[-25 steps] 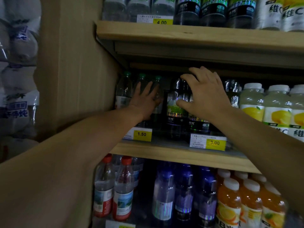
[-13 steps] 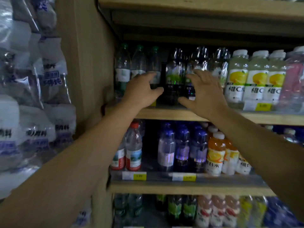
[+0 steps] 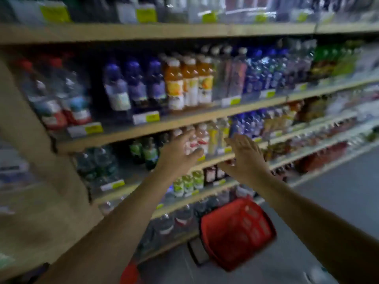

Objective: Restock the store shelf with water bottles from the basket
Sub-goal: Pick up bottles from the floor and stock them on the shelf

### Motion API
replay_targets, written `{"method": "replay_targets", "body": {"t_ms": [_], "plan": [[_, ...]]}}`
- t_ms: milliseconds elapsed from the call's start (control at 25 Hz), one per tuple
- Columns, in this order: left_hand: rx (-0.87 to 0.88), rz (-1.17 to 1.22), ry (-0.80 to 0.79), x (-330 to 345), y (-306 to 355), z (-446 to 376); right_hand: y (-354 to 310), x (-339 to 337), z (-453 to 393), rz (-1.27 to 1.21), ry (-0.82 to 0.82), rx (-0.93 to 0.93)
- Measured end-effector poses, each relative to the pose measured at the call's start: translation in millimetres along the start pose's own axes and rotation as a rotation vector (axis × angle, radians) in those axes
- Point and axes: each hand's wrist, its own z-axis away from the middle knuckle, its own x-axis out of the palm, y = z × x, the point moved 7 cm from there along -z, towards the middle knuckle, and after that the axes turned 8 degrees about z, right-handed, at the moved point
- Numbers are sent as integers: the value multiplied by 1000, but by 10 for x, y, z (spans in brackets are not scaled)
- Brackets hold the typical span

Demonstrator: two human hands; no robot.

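The view is blurred and tilted. My left hand (image 3: 178, 154) and my right hand (image 3: 245, 158) hang in the air in front of the shelving, both with fingers spread and holding nothing. A red basket (image 3: 235, 228) stands on the floor below my hands, against the lowest shelf; its contents cannot be made out. Clear water bottles with red labels (image 3: 61, 103) stand at the left end of a wooden shelf (image 3: 143, 128). Dark green-capped water bottles (image 3: 98, 165) stand on the shelf below.
Blue-capped bottles (image 3: 133, 85) and orange juice bottles (image 3: 188, 83) fill the same shelf. Yellow price tags (image 3: 146, 117) line the shelf edges. A wooden side panel (image 3: 37, 181) bounds the shelving at left. Grey floor (image 3: 338, 191) opens to the right.
Both hands have pulled back from the bottles on the upper shelf and now hold nothing. The view has swung down and right, bringing the lower shelves and the red basket into sight.
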Motion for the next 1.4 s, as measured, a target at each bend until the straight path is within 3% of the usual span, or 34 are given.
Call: {"method": "replay_targets", "body": {"t_ms": [240,640,1000,1400], "plan": [[-23,77,-410,2414,421,1076,1749,356,2255,-1,-187,344],[-39,-1,-853,5039,923,2058,3721,465,4879,10,-409,885],[-19,-110,-1083,7320,870,1636,5348,1192,5300,-49,-557,1134],[-10,-262,-1232,9736,-227,1393,6869,3025,5366,-155,-701,1237]]}}
